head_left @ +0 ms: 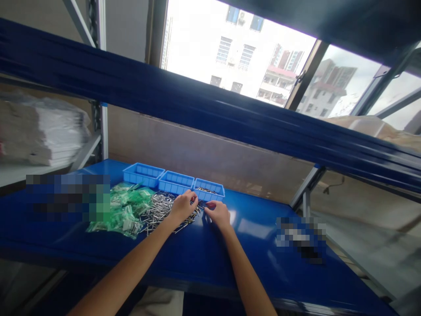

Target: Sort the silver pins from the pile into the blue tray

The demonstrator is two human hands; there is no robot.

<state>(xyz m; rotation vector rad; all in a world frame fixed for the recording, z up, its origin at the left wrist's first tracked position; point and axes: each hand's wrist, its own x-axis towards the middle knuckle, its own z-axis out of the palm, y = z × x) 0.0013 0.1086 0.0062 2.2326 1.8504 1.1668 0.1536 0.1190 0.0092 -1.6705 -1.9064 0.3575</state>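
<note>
My left hand [184, 207] is over the right side of a loose pile of thin silvery metal pins [159, 210]. Its fingers are curled together, and whatever they pinch is too small to make out. Just to its right, my right hand [218, 214] hovers low over the table with thumb and forefinger apart, beside a few darker pins at the pile's edge. Behind the hands stands a blue plastic bin [210, 194] with some small dark and brassy pins in it. The middle blue bin [176, 188] and left blue bin [144, 179] adjoin it in a row.
Green-tinted plastic bags [123, 210] of small parts lie left of the pile. Blurred-out items rest at both ends of the blue table [253, 259]. A blue shelf beam [197, 109] crosses above the bins. Plastic-wrapped white stacks [55, 127] sit at far left.
</note>
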